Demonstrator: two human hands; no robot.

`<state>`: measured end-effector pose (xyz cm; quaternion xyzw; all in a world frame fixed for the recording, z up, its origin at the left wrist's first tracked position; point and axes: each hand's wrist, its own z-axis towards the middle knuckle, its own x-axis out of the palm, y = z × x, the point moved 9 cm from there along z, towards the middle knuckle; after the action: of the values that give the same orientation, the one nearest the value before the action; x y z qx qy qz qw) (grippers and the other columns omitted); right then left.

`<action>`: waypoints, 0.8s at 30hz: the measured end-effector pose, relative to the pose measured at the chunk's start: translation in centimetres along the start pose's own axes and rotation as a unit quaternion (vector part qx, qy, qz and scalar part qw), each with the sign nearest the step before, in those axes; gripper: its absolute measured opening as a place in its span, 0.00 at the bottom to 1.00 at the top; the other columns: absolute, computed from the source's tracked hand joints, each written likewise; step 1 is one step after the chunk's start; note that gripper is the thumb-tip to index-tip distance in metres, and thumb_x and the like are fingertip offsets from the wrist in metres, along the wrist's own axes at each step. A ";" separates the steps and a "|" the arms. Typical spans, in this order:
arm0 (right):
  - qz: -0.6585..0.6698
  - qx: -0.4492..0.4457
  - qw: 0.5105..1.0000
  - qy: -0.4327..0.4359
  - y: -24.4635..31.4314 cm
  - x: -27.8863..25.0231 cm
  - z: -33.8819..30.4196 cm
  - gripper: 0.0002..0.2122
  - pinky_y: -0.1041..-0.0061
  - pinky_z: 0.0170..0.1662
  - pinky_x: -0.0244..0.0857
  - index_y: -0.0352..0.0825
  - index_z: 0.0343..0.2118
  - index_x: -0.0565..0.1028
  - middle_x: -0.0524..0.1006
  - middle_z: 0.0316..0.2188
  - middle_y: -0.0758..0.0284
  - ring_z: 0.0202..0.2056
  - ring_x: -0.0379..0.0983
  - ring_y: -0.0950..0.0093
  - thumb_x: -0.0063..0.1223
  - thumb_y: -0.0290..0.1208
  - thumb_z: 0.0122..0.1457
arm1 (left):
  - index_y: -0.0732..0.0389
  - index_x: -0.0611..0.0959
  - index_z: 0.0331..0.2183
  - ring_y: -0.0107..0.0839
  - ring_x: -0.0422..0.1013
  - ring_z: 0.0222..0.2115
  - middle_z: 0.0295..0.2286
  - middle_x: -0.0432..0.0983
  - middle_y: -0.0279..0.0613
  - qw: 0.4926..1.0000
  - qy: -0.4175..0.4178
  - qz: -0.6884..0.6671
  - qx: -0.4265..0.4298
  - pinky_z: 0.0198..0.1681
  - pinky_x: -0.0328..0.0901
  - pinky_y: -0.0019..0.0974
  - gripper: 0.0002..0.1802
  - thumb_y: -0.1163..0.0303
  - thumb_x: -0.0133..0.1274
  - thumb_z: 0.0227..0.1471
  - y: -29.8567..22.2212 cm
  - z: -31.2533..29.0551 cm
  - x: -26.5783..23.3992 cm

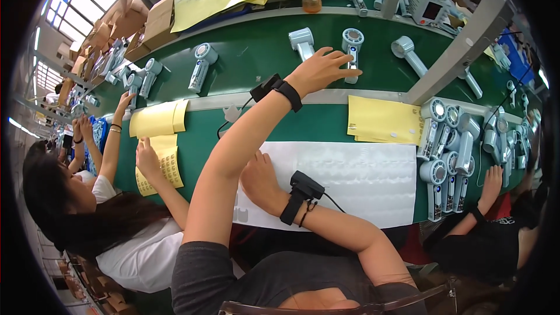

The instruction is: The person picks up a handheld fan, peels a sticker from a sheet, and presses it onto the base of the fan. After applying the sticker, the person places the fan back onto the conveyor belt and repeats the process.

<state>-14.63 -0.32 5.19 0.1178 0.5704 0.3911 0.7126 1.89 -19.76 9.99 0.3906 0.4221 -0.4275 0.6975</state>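
Fans [151,70] in pale blue are lying at the left of the green rear strip [251,46], where a co-worker's hand [124,99] is resting at one, behind yellow sheets [153,121]. Further along, the person's right hand [259,181] is lying over the left part of a white sheet [350,198]; the forearm is partly hiding its fingers, so whether it is holding anything I cannot tell. Faint rows are covering much of the sheet, and grey patches are showing at its near left corner, so most pieces are probably remaining. Above, the left hand [326,70] is hovering with fingers spread, fingertips overlapping the handle of an upright-facing fan [352,38]; no grip is showing, so picking up is seemingly not yet done. Rightward, more yellow sheets [373,119] are lying beside a close group of fans [433,172], perhaps finished ones, though their stage is not showing clearly.
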 end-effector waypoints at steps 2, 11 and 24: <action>-0.006 -0.011 1.000 0.004 0.3 0.0 0.5 0.11 0.64 0.39 0.57 0.32 0.37 0.71 0.70 0.36 0.60 0.38 0.65 0.62 0.55 0.23 0.49 | 0.35 0.73 0.52 0.35 0.66 0.51 0.51 0.67 0.36 1.000 -0.008 0.010 0.004 0.56 0.60 0.43 0.31 0.76 0.54 0.49 -0.2 1.2 0.3; 0.304 0.037 0.946 -0.110 -0.8 -4.0 0.0 0.05 0.65 0.40 0.63 0.33 0.32 0.73 0.75 0.31 0.60 0.37 0.71 0.61 0.52 0.22 0.51 | 0.51 0.76 0.46 0.34 0.68 0.49 0.50 0.69 0.36 0.999 -0.003 -0.031 0.012 0.53 0.63 0.40 0.18 0.75 0.53 0.51 0.9 4.9 -0.4; 0.394 0.236 0.885 -0.071 -10.6 -17.6 -9.2 0.05 0.80 0.38 0.65 0.32 0.27 0.74 0.75 0.30 0.69 0.32 0.72 0.80 0.61 0.21 0.52 | 0.62 0.71 0.46 0.27 0.68 0.40 0.41 0.72 0.37 0.476 -0.276 -0.791 -0.268 0.46 0.62 0.32 0.21 0.55 0.34 0.67 1.3 -3.0 -3.2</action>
<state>-19.24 -22.15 8.42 0.5250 0.5006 0.4843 0.4891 1.46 -15.71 12.14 -0.4528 0.4314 -0.7501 0.2150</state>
